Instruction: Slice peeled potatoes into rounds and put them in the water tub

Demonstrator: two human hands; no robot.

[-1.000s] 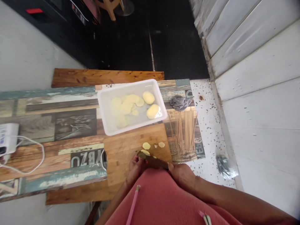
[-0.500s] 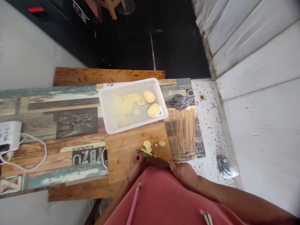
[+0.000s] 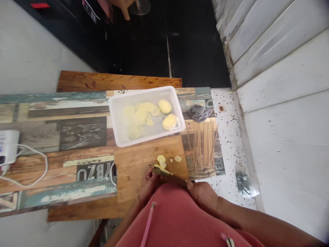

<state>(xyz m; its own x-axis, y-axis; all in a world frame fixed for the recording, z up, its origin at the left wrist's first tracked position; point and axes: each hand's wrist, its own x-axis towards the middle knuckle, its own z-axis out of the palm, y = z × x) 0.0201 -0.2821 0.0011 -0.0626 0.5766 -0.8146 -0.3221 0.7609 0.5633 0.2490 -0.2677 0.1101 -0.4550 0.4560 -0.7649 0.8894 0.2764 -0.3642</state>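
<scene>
My right hand [image 3: 203,192] is closed round the handle of a kitchen knife [image 3: 172,177], whose broad blade points left across the near part of the wooden cutting board [image 3: 128,171]. Beside the blade's tip, my left hand [image 3: 149,180] has its fingers bent in on a potato [image 3: 155,167]; blade and shirt hide most of it. Thin potato slices [image 3: 161,159] lie just beyond the blade, and another slice [image 3: 178,159] rests apart to the right. Behind the board stands a white plastic tub [image 3: 113,120] of cloudy water with two whole peeled potatoes [image 3: 169,121] and several slices [image 3: 140,116].
Right of the board lies a spread of thin wooden skewers [image 3: 203,144], with a crumpled grey cloth [image 3: 199,112] behind it. A white power strip [image 3: 10,145] with a cable is at far left. A clear plastic bag [image 3: 245,185] sits near the white wall [image 3: 288,120].
The knife has shifted slightly, with its tip still by my left fingers. Both hands keep nearly the same place. The view has moved a little; the tub and skewers stay put.
</scene>
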